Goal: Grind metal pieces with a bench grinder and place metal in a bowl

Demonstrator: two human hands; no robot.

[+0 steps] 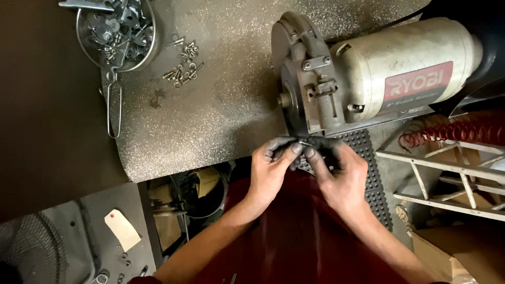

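Small metal pin (305, 142): light, stiff, likely slippery, pinched at its ends between left hand (269, 169) and right hand (342, 176) fingertips, beside grinder (368, 79) on speckled surface (221, 105).

Small metal part (304, 142) between both hands' fingertips (295, 149)

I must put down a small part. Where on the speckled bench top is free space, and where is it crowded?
The speckled bench top is bare between the loose screws and the bench grinder, down to its front edge. It is crowded at the wire basket and where the left hand and right hand meet at the wheel.
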